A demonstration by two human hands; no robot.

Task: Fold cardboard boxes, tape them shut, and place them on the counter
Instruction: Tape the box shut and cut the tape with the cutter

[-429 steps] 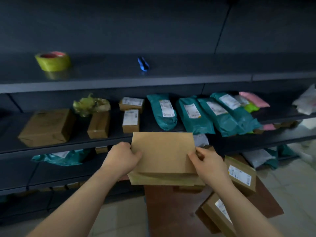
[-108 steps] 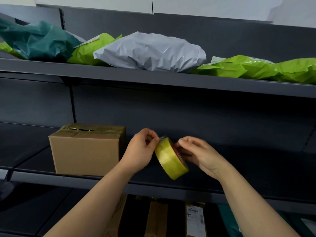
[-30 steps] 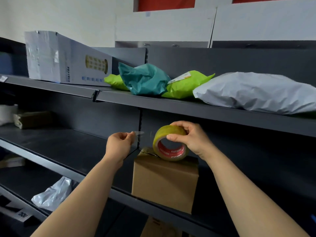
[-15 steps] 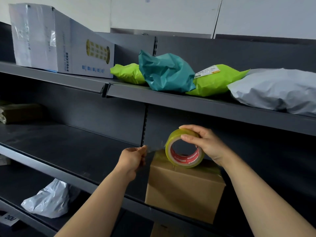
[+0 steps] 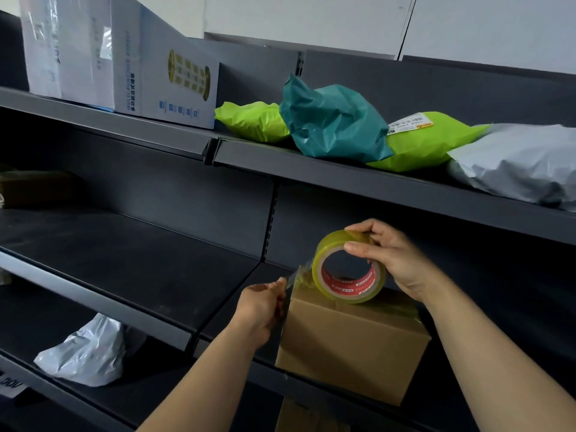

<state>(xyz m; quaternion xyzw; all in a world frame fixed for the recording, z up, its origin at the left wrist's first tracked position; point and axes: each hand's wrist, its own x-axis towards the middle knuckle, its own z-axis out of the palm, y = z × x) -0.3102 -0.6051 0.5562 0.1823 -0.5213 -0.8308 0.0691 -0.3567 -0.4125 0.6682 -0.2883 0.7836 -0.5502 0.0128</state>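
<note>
1. The cardboard box (image 5: 352, 344) stands on the middle shelf (image 5: 124, 254) of a dark rack, close to the shelf's front lip. Its top flaps are down, and glossy tape shows across the top.
2. The right hand (image 5: 389, 260) grips the tape roll (image 5: 358, 291), fingers curled over the top of the rim and thumb on the near side. The roll stands on edge at the left end of the box top.
3. The left hand (image 5: 261, 307) pinches the free end of a clear strip (image 5: 299, 274) pulled from the roll (it is short and hard to see against the dark shelf), just beside the box's upper left corner.
4. On the upper shelf (image 5: 343, 179) sit a white printed carton (image 5: 124, 57), a green bag (image 5: 252, 120), a teal bag (image 5: 333, 120), a second green bag (image 5: 427, 141) with a label, and a grey bag (image 5: 523, 169).
5. A crumpled white bag (image 5: 84, 353) lies on the lower shelf at the left.
</note>
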